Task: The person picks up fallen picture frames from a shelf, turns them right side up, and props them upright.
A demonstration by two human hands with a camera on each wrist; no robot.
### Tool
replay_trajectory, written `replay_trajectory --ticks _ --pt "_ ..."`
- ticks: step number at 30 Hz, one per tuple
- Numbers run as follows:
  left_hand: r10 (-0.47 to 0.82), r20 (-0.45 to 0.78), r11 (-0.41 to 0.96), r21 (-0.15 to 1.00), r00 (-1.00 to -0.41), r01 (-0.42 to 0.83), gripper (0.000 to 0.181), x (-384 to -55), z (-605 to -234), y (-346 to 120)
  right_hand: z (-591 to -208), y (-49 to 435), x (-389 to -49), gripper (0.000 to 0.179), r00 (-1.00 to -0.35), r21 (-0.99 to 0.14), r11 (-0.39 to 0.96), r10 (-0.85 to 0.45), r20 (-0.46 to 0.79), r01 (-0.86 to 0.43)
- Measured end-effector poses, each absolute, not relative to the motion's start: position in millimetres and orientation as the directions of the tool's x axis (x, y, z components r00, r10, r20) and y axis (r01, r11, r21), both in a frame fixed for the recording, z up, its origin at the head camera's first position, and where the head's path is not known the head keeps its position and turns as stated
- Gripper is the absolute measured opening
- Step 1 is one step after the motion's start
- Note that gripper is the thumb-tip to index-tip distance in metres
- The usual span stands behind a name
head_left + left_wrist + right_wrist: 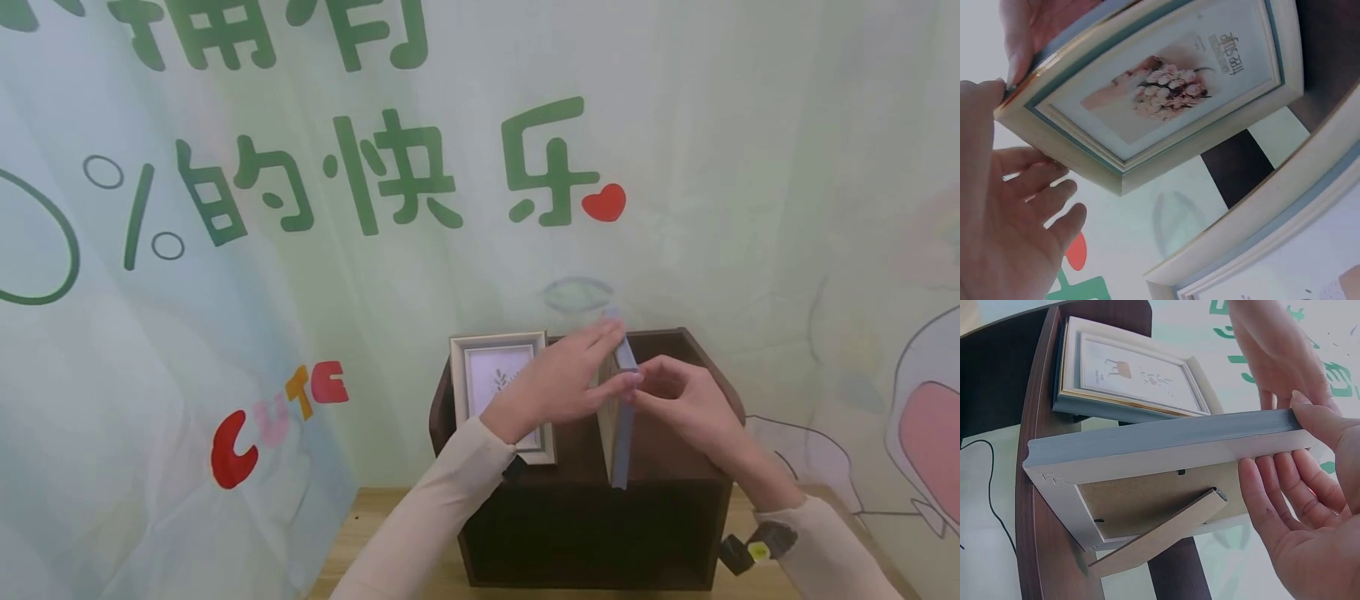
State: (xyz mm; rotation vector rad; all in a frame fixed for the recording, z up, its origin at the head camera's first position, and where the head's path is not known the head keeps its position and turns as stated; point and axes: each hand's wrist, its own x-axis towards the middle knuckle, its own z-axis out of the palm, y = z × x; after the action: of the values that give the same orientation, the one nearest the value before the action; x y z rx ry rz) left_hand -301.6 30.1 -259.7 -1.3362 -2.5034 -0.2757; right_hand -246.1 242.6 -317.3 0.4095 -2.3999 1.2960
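A picture frame (624, 425) stands on the dark brown shelf unit, nearly edge-on in the head view. My left hand (570, 379) holds its upper edge, thumb on the near side and fingers reaching over. From the other side my right hand (693, 408) grips the same edge with thumb and fingers. In the left wrist view, the front of the picture frame (1172, 94) shows a pink bouquet. Its brown back panel and a stand leg (1160, 534) swung out from it appear in the right wrist view. A second picture frame (459, 400) leans to the left, partly behind my left arm.
The dark brown shelf unit (592, 533) has an open compartment below and raised sides. It rests on a light wooden table (341, 542). Behind hangs a pale printed curtain (712, 167) with green characters. In the right wrist view a black cable (994, 494) trails at left.
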Motion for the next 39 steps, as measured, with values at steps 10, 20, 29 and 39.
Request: replay_trajectory --ticks 10,20,29,39 --pt "0.788 0.36 0.529 0.017 -0.499 0.848 0.074 -305 -265 32 -326 258 -238 0.026 -0.881 -0.73 0.521 -0.099 0.463 -0.442" --pt "0.779 0.409 0.51 0.025 -0.475 0.86 0.073 -308 -270 32 -364 232 -251 0.031 -0.761 -0.484 0.761 -0.021 0.648 -0.432" --pt "0.777 0.419 0.504 0.034 -0.47 0.863 0.072 -307 -273 35 -394 217 -269 0.033 -0.549 -0.278 0.846 -0.02 0.836 -0.455" --pt "0.766 0.42 0.509 0.065 -0.487 0.858 0.072 -305 -272 33 -398 218 -275 0.024 -0.443 -0.134 0.9 -0.071 0.893 -0.415"
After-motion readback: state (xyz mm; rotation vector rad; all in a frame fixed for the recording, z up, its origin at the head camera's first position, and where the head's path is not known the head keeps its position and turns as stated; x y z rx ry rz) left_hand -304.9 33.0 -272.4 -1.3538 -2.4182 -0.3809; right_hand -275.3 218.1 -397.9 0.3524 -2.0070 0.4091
